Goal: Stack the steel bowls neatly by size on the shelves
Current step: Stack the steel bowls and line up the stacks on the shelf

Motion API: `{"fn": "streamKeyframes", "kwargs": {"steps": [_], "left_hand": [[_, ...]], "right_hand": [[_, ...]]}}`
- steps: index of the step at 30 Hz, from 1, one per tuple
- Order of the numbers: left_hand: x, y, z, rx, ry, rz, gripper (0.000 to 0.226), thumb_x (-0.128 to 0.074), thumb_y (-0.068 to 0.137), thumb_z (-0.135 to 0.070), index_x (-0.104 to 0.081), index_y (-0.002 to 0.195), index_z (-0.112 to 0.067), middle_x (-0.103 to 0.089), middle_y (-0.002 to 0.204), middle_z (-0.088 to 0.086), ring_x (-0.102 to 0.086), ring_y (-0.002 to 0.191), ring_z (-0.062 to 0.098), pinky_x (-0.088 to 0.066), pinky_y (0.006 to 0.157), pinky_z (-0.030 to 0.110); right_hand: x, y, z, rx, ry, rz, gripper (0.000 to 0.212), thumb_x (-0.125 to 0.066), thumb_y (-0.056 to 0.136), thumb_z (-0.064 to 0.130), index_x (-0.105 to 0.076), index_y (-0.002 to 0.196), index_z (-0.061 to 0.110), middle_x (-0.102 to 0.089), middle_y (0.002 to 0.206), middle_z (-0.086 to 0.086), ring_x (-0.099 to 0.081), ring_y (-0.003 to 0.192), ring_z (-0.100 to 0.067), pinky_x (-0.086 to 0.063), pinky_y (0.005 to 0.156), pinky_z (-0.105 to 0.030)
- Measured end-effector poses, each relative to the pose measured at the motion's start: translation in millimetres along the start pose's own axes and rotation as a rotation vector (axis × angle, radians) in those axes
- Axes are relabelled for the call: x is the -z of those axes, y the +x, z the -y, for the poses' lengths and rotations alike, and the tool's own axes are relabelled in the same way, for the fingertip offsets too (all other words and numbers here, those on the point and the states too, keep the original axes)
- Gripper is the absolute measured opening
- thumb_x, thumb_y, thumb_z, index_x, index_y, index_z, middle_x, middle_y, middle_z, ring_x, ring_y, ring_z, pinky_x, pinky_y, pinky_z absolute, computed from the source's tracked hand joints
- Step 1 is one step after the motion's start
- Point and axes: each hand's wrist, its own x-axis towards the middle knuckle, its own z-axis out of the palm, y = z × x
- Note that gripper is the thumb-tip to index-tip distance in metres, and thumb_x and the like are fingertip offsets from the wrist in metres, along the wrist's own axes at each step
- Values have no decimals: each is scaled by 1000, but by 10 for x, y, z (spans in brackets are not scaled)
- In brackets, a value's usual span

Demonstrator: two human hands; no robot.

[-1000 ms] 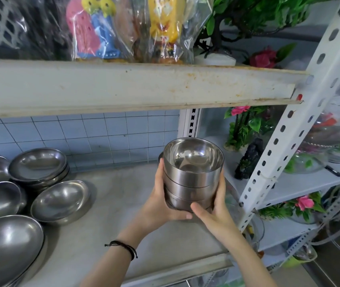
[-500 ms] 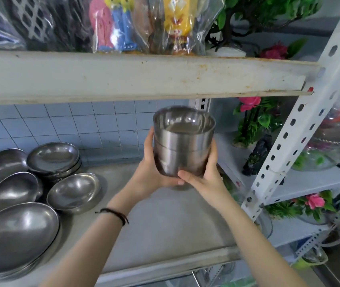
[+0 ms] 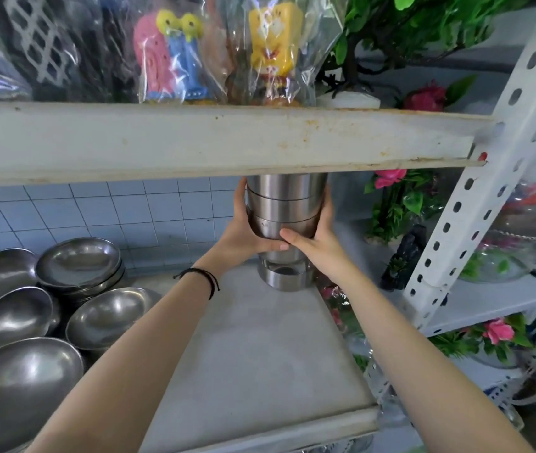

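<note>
The left hand (image 3: 247,233) and right hand (image 3: 320,238) curl their fingers (image 3: 240,201) round a stack of steel bowls (image 3: 284,204). They hold it just above a single bowl (image 3: 284,280) near the shelf's (image 3: 253,354) back right corner. Shallow bowls (image 3: 77,263) crowd the left edge.

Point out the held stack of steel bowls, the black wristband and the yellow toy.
stack of steel bowls (image 3: 281,207), head view, bare side wall of the middle bowl
black wristband (image 3: 214,282), head view, cord over the wrist
yellow toy (image 3: 275,44), head view, its face behind clear wrap

Left hand (image 3: 246,231), right hand (image 3: 320,238) grip seemingly nested bowls (image 3: 283,204).
</note>
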Motion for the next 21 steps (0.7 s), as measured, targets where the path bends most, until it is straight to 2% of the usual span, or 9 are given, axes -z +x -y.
{"fn": "streamKeyframes", "kwargs": {"steps": [2, 4, 6, 10, 13, 18, 21], "left_hand": [[-45, 49, 113, 19, -14, 10, 138, -89, 62, -5, 14, 148, -38, -38, 145, 8, -49, 123, 12, -48, 94, 27], [-86, 90, 216, 18, -30, 14, 136, -87, 63, 0, 14, 147, -38, -42, 135, 2, -51, 111, -3, -49, 82, 12], [-111, 124, 306, 18, -37, 19, 137, -87, 62, 1, 12, 146, -40, -42, 130, -3, -47, 107, -13, -47, 76, 5], [-138, 158, 428, 30, -49, 29, 136, -87, 61, 3, 9, 145, -42, -42, 127, -10, -46, 109, -13, -47, 80, 5], [-195, 160, 476, 34, -70, 28, 131, -85, 62, 8, 6, 139, -48, -41, 123, -18, -47, 106, -15, -46, 76, 4], [-254, 146, 549, 26, -60, 24, 129, -86, 62, 4, 4, 129, -60, -41, 131, -10, -47, 109, -16, -46, 77, 4], [-222, 129, 553, 51, -47, 26, 133, -88, 62, 1, 5, 137, -56, -44, 125, -16, -49, 106, -18, -47, 80, 8]], "right_hand": [[1, 12, -116, -26, -6, 3, 119, -82, 78, 23, 9, 155, 28, -14, 154, 16, -23, 141, -1, -29, 115, -22], [-6, 5, -193, -48, -18, -4, 123, -84, 73, 35, 8, 155, 30, -13, 158, 14, -22, 145, -5, -28, 118, -31], [-10, -3, -252, -61, -16, -4, 123, -83, 71, 37, 8, 155, 30, -14, 161, 11, -23, 146, -6, -29, 119, -34], [13, -19, -361, -67, 2, 4, 117, -82, 78, 20, 6, 155, 32, -17, 161, 10, -25, 145, -4, -30, 119, -37], [33, -50, -422, -64, 2, -12, 116, -85, 74, 27, 0, 153, 39, -21, 159, 11, -28, 144, -2, -33, 118, -37], [62, -106, -517, -33, 4, -35, 115, -86, 68, 33, -9, 151, 43, -29, 156, 14, -34, 142, -4, -37, 116, -42], [46, -122, -538, -22, 6, -44, 113, -86, 68, 29, -11, 152, 42, -31, 156, 14, -36, 142, -5, -37, 115, -45]]}}
